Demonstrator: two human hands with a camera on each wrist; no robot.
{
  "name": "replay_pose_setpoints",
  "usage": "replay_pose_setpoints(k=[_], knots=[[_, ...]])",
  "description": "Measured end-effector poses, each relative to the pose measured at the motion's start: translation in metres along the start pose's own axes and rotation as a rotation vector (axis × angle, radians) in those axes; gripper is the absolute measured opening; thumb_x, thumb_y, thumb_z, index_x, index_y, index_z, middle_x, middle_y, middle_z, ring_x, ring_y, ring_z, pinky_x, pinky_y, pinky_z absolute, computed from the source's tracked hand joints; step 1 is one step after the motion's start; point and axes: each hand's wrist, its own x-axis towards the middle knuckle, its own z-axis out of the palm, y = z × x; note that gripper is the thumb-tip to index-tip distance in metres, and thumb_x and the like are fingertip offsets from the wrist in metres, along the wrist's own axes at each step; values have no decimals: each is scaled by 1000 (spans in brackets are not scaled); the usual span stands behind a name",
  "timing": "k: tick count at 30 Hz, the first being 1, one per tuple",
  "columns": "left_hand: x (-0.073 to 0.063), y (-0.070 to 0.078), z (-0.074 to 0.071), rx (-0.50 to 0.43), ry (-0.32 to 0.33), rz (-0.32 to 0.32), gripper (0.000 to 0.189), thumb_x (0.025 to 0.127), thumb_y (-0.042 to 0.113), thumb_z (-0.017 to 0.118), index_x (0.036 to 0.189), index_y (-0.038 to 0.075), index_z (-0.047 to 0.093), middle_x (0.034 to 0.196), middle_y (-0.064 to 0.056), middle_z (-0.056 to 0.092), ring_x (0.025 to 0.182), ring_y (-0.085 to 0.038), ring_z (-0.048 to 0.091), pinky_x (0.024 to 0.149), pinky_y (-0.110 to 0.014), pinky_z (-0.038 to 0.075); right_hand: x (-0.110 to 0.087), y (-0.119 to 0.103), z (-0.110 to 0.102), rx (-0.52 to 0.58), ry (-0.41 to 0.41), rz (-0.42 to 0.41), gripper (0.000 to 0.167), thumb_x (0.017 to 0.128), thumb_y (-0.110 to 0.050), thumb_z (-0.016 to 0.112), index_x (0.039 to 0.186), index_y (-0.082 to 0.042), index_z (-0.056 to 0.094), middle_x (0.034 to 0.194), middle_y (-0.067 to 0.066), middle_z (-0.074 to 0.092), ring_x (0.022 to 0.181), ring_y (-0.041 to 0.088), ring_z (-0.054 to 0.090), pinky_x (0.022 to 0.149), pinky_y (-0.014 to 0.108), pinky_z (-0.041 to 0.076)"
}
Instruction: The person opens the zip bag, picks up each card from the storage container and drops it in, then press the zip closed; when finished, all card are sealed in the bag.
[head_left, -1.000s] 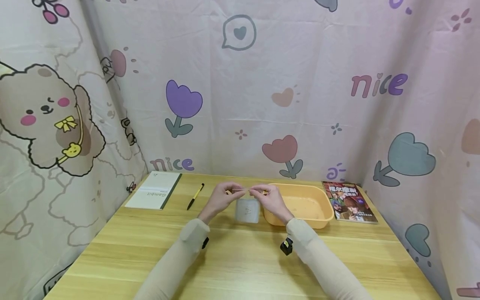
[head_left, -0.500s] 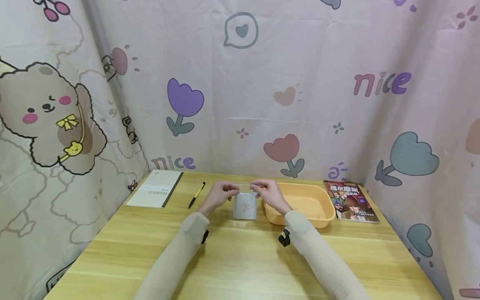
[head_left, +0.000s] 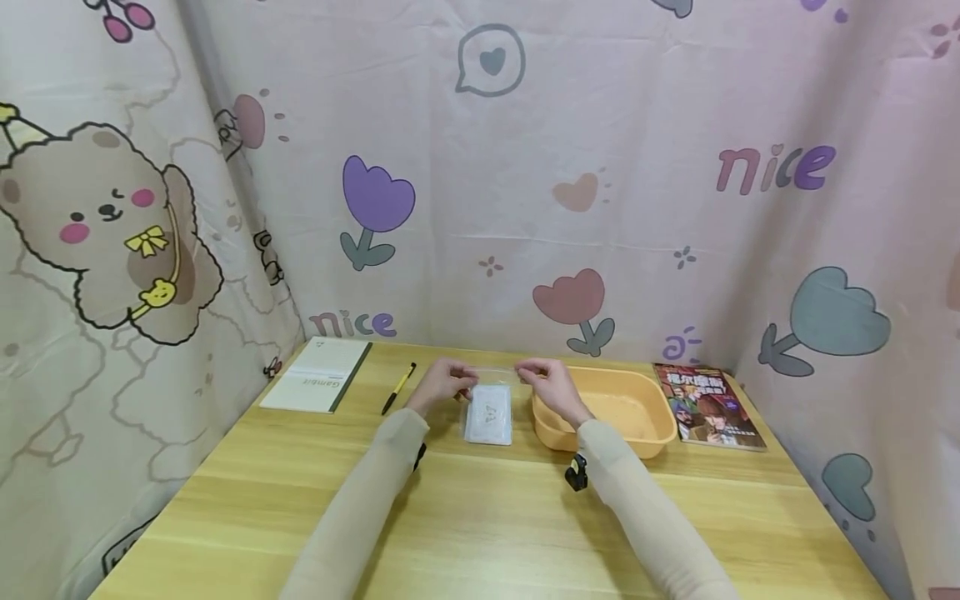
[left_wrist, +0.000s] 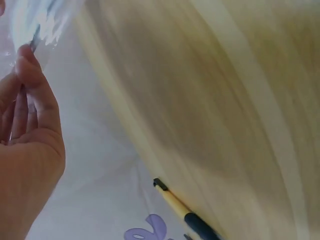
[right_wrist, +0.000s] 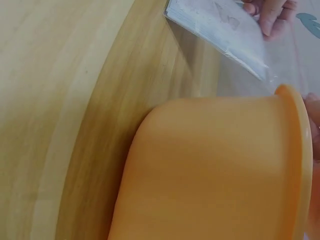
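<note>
In the head view, a clear plastic zip bag [head_left: 519,388] is stretched between both hands, with a flat white stack [head_left: 488,415] bearing a small printed mark inside it. My left hand [head_left: 444,385] pinches the bag's upper left corner between thumb and finger. At the upper right corner my right hand [head_left: 551,387] pinches the bag's edge. The left wrist view shows the left hand's fingertips [left_wrist: 26,62] on the shiny film. From the right wrist view, the white stack [right_wrist: 220,25] appears layered, and the tub hides most of the right hand.
A yellow-orange plastic tub [head_left: 652,442] stands right beside the bag, under the right hand. A white notebook [head_left: 315,375] and a yellow-black pen [head_left: 398,389] lie to the left. At the right lies a comic-style magazine [head_left: 708,407]. A patterned curtain [head_left: 465,192] closes off the back.
Both hands have drawn apart from close together to the two ends of the bag's top edge. The bag now faces the head camera more fully.
</note>
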Motion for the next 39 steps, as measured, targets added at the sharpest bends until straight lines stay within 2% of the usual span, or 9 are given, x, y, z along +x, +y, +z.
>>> replay_pose_setpoints(k=[3, 8, 13, 17, 24, 28, 32, 36, 39], knots=[[4, -4, 0, -10, -3, -19, 22, 93, 0, 63, 112, -10, 67, 96, -16, 73, 60, -14, 64, 60, -30, 61, 0, 2, -2, 5, 2, 6, 21, 98, -12, 60, 113, -6, 73, 110, 17, 72, 95, 19, 69, 81, 26, 59], [10, -7, 2, 11, -6, -71, 20, 92, 0, 64, 111, -8, 68, 94, -15, 71, 64, -16, 65, 63, -31, 63, -3, 3, -6, 22, 5, -5, 21, 97, -11, 61, 113, -5, 73, 108, 16, 73, 91, 17, 68, 82, 28, 59], [13, -9, 6, 42, -21, -94, 11, 93, 1, 63, 99, -5, 70, 87, -14, 69, 69, -22, 67, 64, -32, 62, -6, 5, -10, 23, 30, -3, 20, 96, -10, 61, 112, -3, 73, 100, 11, 74, 86, 13, 66, 78, 23, 58], [15, -12, 7, 86, -10, -114, 10, 95, 2, 61, 94, -2, 71, 84, -12, 67, 67, -20, 65, 60, -27, 61, -9, 8, -12, 30, 23, -1, 21, 95, -8, 62, 113, 0, 72, 102, 16, 73, 87, 12, 66, 79, 20, 58], [16, -15, 11, 110, 11, -136, 12, 95, 4, 61, 95, -3, 70, 84, -13, 66, 64, -17, 64, 58, -26, 61, -15, 12, -17, 36, 17, 8, 22, 96, -9, 61, 114, 0, 71, 106, 21, 72, 89, 21, 69, 84, 42, 60], [15, -19, 12, 59, 28, -143, 14, 96, 1, 59, 102, -7, 69, 87, -17, 67, 64, -18, 66, 59, -27, 62, -20, 15, -21, 62, 0, 4, 20, 96, -7, 60, 112, 1, 71, 108, 22, 71, 89, 30, 69, 81, 44, 61], [14, -20, 13, -11, 65, -139, 27, 97, -2, 55, 122, -7, 60, 106, -24, 65, 70, -21, 68, 60, -29, 62, -28, 16, -27, 42, -23, 18, 22, 97, -8, 60, 112, 4, 69, 110, 23, 70, 92, 38, 68, 81, 45, 61], [9, -17, 11, -9, 110, -121, 44, 96, -2, 54, 140, -3, 47, 126, -27, 58, 80, -25, 69, 66, -32, 62, -34, 17, -36, -24, -21, 57, 22, 96, -11, 61, 112, 0, 70, 110, 19, 71, 95, 44, 66, 81, 48, 59], [1, -13, 9, 19, 130, -123, 48, 97, 0, 55, 143, -2, 44, 130, -27, 56, 88, -29, 69, 72, -34, 63, -38, 19, -42, -99, -29, 42, 21, 95, -12, 63, 112, -2, 72, 109, 14, 73, 97, 37, 67, 80, 39, 59]])
